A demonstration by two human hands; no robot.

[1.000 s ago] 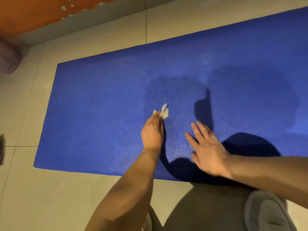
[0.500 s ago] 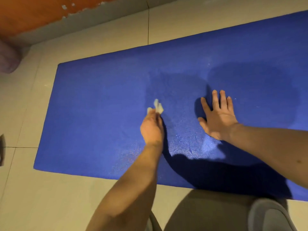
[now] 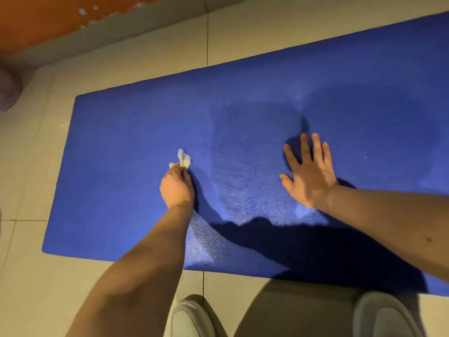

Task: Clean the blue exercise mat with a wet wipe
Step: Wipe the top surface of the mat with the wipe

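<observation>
A blue exercise mat (image 3: 126,147) lies flat on the tiled floor and fills most of the view. My left hand (image 3: 177,188) pinches a small crumpled white wet wipe (image 3: 182,160) and holds it down on the mat's left-centre. My right hand (image 3: 309,173) lies flat on the mat to the right, fingers spread and straight, palm down. Between the two hands the mat's surface looks darker and shiny with damp streaks.
Pale floor tiles (image 3: 97,283) surround the mat. An orange wall with peeling paint (image 3: 48,18) runs along the top left. A rounded grey-purple object (image 3: 8,91) sits at the left edge. Two light shoes (image 3: 192,317) show at the bottom, close to the mat's near edge.
My left hand has slid the wipe leftward across the mat. My right hand moved up from the near edge, and now rests flat with fingers spread further up the mat.
</observation>
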